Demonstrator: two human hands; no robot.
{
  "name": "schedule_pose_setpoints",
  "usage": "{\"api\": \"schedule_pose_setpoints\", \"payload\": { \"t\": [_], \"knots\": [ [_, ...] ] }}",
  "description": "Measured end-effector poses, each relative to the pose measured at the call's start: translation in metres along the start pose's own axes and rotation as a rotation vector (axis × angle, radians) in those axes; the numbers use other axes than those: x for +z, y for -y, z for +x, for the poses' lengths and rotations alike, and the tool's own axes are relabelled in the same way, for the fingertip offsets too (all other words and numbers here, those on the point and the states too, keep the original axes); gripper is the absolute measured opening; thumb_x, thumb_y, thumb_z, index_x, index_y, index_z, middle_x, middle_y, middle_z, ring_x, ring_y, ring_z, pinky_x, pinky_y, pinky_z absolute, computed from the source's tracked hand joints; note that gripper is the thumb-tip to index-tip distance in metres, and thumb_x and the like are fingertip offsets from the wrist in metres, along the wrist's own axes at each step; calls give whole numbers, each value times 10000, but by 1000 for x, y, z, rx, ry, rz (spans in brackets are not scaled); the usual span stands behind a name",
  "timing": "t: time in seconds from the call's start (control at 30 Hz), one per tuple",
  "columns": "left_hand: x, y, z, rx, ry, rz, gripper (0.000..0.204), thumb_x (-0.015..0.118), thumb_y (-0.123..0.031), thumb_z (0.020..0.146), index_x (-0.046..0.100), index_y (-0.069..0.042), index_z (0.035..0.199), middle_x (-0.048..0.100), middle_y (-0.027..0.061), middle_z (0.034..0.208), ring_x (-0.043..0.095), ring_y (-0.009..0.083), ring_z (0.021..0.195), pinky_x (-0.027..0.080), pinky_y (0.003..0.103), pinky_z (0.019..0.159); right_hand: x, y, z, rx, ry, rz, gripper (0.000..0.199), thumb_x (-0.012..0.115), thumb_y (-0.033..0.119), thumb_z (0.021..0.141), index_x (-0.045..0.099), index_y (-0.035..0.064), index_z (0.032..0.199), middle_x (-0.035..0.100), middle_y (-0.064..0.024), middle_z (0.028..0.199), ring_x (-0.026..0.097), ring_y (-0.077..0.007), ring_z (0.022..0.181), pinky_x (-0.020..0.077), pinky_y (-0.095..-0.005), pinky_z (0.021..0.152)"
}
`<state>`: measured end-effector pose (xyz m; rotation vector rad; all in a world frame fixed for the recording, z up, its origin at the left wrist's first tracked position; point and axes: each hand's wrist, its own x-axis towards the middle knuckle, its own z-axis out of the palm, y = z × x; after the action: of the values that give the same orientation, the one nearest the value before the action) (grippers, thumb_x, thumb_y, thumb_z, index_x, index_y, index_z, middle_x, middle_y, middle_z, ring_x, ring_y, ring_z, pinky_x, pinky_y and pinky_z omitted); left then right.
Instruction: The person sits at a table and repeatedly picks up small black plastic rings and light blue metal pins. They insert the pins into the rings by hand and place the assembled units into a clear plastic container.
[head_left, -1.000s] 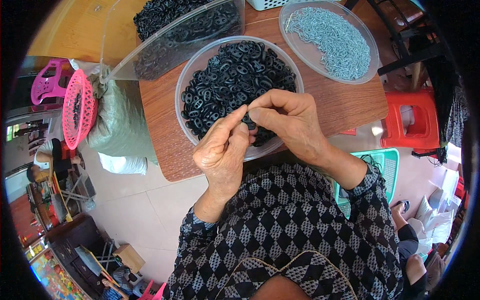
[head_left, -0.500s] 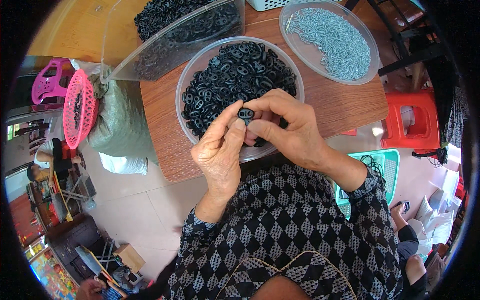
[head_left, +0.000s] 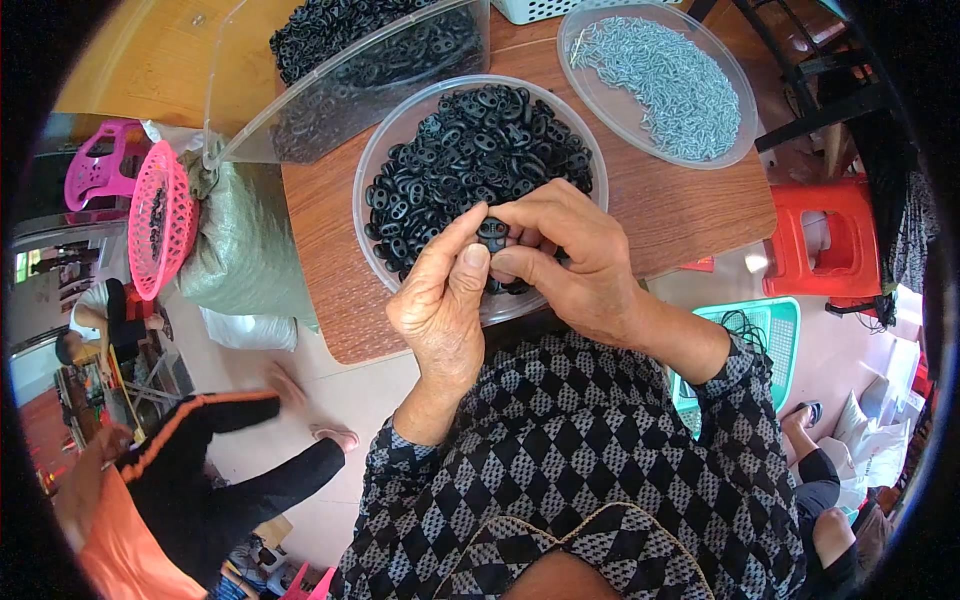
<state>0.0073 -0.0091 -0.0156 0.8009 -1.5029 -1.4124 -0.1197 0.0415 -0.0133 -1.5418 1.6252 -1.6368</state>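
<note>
Both hands meet over the near rim of a round clear bowl [head_left: 372, 170] full of small black plastic buckle pieces. My left hand [head_left: 440, 305] and my right hand [head_left: 575, 262] together pinch one black buckle piece [head_left: 492, 233] between thumbs and fingertips. A second clear bowl [head_left: 745, 95] at the back right holds many small grey metal parts. A clear rectangular bin [head_left: 300, 110] at the back left holds more black pieces.
The bowls stand on a brown wooden table [head_left: 330, 290]. A grey-green sack [head_left: 245, 260] and a pink basket [head_left: 160, 220] sit left of it, a red stool [head_left: 825, 240] and a teal crate [head_left: 770, 335] to the right. Another person [head_left: 190, 480] passes at the lower left.
The black piece now shows between my fingertips, lifted clear of the pile. A person in black and orange has walked into view at the lower left.
</note>
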Motion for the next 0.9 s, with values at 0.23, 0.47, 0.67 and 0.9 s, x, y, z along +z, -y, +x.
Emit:
{"api": "schedule_pose_setpoints", "payload": {
  "t": [0.23, 0.47, 0.67, 0.9],
  "knots": [
    [3, -8, -4, -29, -39, -72, 270, 618, -24, 830, 600, 69, 1083, 632, 117, 1037, 565, 113, 881, 455, 224, 798, 1, 2, 2, -76, -11, -19, 257, 670, 0, 669, 604, -24, 916, 566, -94, 750, 522, -231, 699, 434, -333, 617],
    [3, -1, -3, -11, -23, -114, 256, 609, -23, 836, 596, 68, 1075, 628, 113, 1042, 570, 120, 893, 457, 237, 817, 1, 0, -1, -84, -6, -42, 253, 669, 2, 671, 599, -25, 913, 562, -100, 756, 511, -235, 693, 428, -333, 613],
    [4, -1, -3, 0, -52, -144, 266, 605, -34, 842, 586, 70, 1086, 623, 125, 1062, 569, 118, 899, 458, 236, 813, 3, 1, 0, -119, -22, -52, 259, 670, 14, 690, 588, -27, 932, 558, -99, 764, 509, -237, 686, 425, -331, 603],
    [4, 2, -6, 28, -42, -104, 272, 612, -58, 844, 586, 72, 1082, 622, 128, 1068, 557, 101, 887, 453, 222, 784, 1, 0, 2, -186, -34, -96, 245, 682, 16, 673, 593, -40, 894, 565, -109, 754, 511, -243, 669, 424, -333, 576]
  ]
}}
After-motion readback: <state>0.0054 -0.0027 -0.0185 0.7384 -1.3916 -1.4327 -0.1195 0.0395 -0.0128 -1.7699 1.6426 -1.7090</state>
